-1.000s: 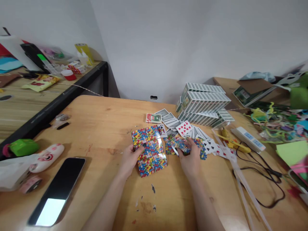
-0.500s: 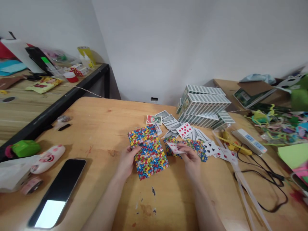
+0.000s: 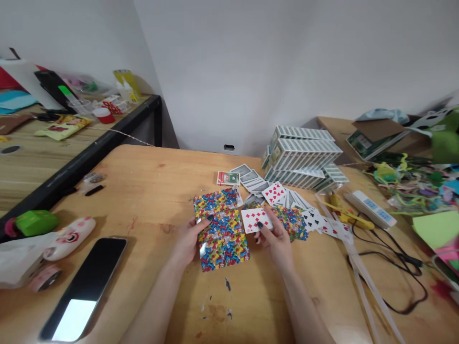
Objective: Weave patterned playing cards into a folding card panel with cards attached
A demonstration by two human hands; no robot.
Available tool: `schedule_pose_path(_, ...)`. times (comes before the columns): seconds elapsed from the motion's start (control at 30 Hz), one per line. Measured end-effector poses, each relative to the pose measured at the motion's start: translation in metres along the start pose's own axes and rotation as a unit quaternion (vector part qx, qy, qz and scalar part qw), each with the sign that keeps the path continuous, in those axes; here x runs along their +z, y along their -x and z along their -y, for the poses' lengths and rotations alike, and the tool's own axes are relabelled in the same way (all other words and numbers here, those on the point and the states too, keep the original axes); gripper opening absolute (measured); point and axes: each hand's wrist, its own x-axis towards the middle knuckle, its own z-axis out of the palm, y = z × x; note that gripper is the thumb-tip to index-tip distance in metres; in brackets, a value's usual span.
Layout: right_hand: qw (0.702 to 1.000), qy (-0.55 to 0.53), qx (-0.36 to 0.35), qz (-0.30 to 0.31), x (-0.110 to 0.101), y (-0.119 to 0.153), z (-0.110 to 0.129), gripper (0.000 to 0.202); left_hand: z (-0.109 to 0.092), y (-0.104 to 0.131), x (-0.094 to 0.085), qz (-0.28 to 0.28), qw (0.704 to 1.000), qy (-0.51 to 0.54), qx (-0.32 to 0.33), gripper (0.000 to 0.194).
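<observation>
My left hand [image 3: 190,239] grips the left edge of a colourful patterned sheet [image 3: 225,239], thumb on top, held above the table. A playing card with red diamonds [image 3: 255,220] is pinched in my right hand [image 3: 274,234], its face turned up, close to the sheet's right edge. Beneath and behind that hand lies a second patterned sheet [image 3: 294,222], partly covered. Loose playing cards [image 3: 254,183] spread behind it, mostly face down, with a hearts card [image 3: 274,193] face up on them. More face-up cards, one with clubs [image 3: 312,220], lie at the right.
Striped card boxes [image 3: 304,153] are stacked at the back right; a small card box [image 3: 228,178] lies behind the sheet. A power strip [image 3: 371,209], yellow glue gun [image 3: 351,217] and black cable [image 3: 394,253] sit right. A phone [image 3: 86,286] lies front left.
My right hand has moved slightly left and turned the diamonds card flatter, so its face shows more fully. The sheet in my left hand has tilted a little.
</observation>
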Motion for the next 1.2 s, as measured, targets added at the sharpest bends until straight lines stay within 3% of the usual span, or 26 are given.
schedule_pose_path(0.07,1.0,-0.005,-0.004,-0.006,0.002,0.001,0.0,0.075,0.0,0.001,0.001,-0.003,1.0,-0.011,0.001,0.026)
schedule_pose_path(0.13,1.0,-0.01,-0.008,-0.023,0.003,0.0,0.0,0.08,0.0,0.002,0.003,-0.005,1.0,-0.018,0.005,0.027)
schedule_pose_path(0.33,0.999,-0.021,-0.017,-0.047,0.004,-0.002,-0.001,0.058,-0.001,0.003,0.004,-0.004,1.0,-0.017,0.005,0.027)
schedule_pose_path(0.67,0.999,0.0,-0.008,0.05,0.007,0.003,-0.001,0.042,-0.001,0.003,0.002,-0.002,0.999,-0.036,0.023,0.031)
schedule_pose_path(0.87,0.992,0.074,-0.005,0.101,0.002,0.001,-0.001,0.035,0.003,-0.001,0.0,-0.034,0.994,-0.08,0.063,0.031)
schedule_pose_path(1.2,0.978,0.149,0.011,0.146,-0.013,-0.003,0.004,0.028,0.003,0.002,0.0,-0.002,0.983,-0.151,0.1,0.034)
